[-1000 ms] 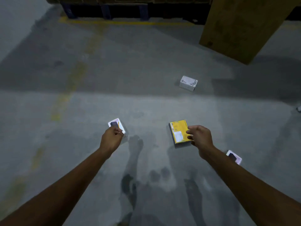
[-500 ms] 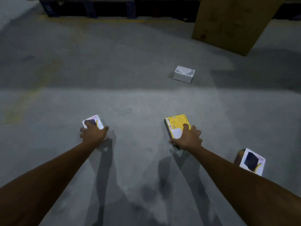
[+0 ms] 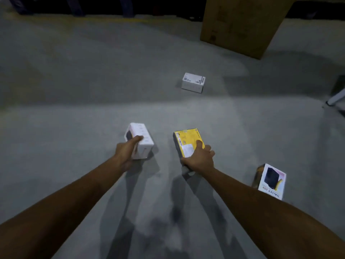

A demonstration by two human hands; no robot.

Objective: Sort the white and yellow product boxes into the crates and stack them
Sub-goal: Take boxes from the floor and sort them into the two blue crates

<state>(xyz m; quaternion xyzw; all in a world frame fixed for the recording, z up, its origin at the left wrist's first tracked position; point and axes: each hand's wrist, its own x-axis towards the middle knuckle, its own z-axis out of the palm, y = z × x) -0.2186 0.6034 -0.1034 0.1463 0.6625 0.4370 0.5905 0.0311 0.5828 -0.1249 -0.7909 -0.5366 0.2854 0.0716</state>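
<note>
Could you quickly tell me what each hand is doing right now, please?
Left hand: grips a white product box.
Right hand: grips a yellow product box.

Grey concrete floor [image 3: 84, 86] underfoot — big brown cardboard carton [image 3: 240, 25] far right, dark pallet bases [image 3: 97, 6] behind, white leg [image 3: 336, 97] at right edge.

The left hand's [image 3: 127, 152] white rectangular cardboard box [image 3: 142, 136] is matt; the right hand's [image 3: 199, 159] yellow rectangular cardboard box [image 3: 186, 139] perhaps slightly glossy.
</note>
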